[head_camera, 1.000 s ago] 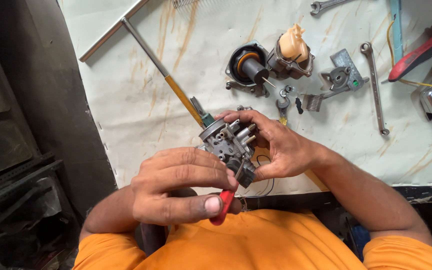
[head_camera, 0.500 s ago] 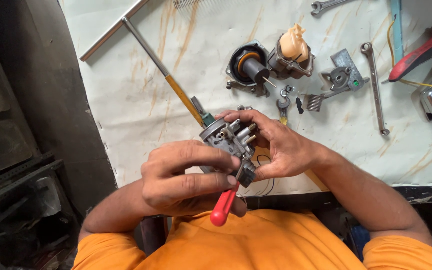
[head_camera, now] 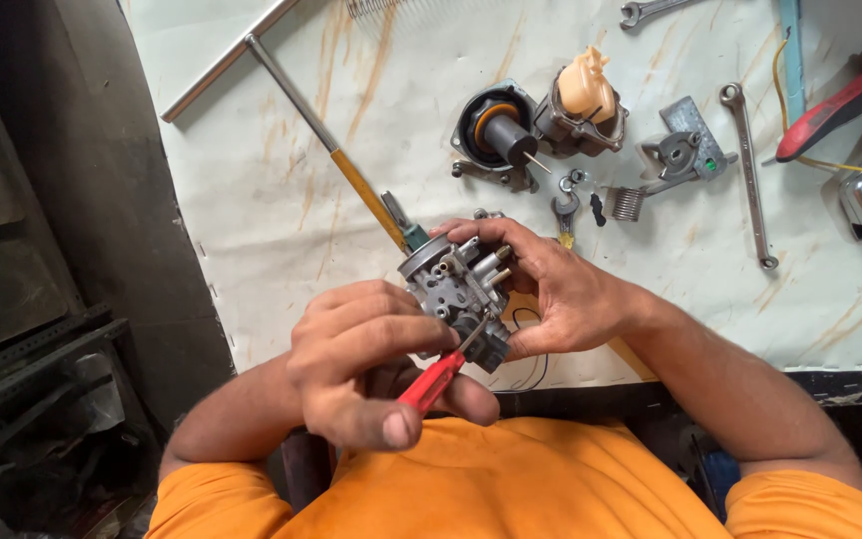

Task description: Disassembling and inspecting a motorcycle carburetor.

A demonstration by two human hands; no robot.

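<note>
Right hand (head_camera: 561,294) clamped the carburetor (head_camera: 456,289) mid-frame, steadying it; left hand (head_camera: 366,364) pinched the red screwdriver (head_camera: 433,381), tip angled into the body.

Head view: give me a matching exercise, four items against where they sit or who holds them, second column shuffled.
Items:
1. carburetor
2. red-handled screwdriver
3. long spanner
4. T-handle wrench

Places:
A. lying on the sheet, upper left
B. in the left hand
C. in the right hand
D. lying on the sheet, right of the loose parts

Pairs: 1-C, 2-B, 3-D, 4-A
</note>
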